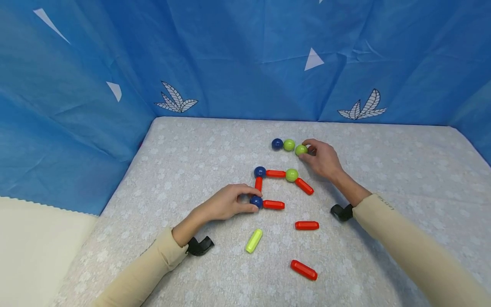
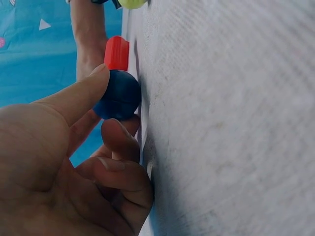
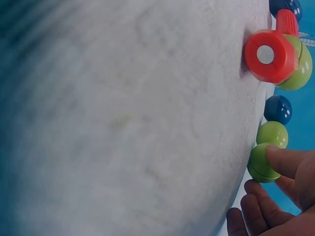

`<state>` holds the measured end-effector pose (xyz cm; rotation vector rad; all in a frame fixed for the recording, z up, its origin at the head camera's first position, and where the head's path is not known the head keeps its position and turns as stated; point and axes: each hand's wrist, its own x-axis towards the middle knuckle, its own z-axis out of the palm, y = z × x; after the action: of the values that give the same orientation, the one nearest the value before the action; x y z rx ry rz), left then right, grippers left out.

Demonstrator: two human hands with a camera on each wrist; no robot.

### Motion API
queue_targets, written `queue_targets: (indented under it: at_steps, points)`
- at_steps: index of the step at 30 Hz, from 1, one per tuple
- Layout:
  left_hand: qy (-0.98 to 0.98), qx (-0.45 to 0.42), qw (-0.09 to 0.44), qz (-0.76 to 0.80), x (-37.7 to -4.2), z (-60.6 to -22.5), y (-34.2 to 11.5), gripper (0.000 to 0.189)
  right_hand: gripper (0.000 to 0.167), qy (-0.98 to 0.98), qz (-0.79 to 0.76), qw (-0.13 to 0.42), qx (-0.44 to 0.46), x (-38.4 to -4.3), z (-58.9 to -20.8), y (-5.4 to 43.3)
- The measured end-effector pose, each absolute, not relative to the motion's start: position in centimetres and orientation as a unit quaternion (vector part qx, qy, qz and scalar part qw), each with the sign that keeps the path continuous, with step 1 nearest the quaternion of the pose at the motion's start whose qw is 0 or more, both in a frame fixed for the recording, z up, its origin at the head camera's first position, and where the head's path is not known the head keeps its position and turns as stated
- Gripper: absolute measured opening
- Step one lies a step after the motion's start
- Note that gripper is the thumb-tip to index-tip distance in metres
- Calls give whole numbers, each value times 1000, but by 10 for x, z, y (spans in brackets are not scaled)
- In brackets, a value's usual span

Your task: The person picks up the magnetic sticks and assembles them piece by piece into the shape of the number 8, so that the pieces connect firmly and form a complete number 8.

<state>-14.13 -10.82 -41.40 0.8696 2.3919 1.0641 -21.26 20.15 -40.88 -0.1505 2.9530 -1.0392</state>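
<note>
My left hand [image 1: 232, 202] pinches a blue ball [image 1: 256, 201] between thumb and fingers, low at the cloth. From that ball a red stick [image 1: 274, 205] points right and another red stick [image 1: 258, 184] runs up to a second blue ball [image 1: 260, 172]. A further red stick [image 1: 275, 174] links this one to a green ball [image 1: 292, 175], from which a slanted red stick [image 1: 304, 186] extends. Behind them, my right hand [image 1: 323, 158] holds a loose green ball [image 1: 301, 150] by thumb and fingers. In the right wrist view, the thumb lies on that green ball [image 3: 262, 164].
Close left of the right hand sit a green ball [image 1: 289, 145] and a blue ball [image 1: 277, 144] side by side. Nearer me lie a yellow-green stick [image 1: 254, 241], a red stick [image 1: 307, 225] and another red stick [image 1: 304, 270]. A blue curtain [image 1: 245, 64] hangs behind the patterned tablecloth [image 1: 192, 149].
</note>
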Motion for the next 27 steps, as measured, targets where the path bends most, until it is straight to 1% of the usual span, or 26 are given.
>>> queue_targets:
  at_steps: [16,27]
  points:
    - [850,301,195,386,-141,-412,-108,36,32,941,-336,-11,-49,-208,-409,203]
    - [850,299,197,387,-141,-412,-108,36,30,931,-350,-41,-94,-183,-399,197]
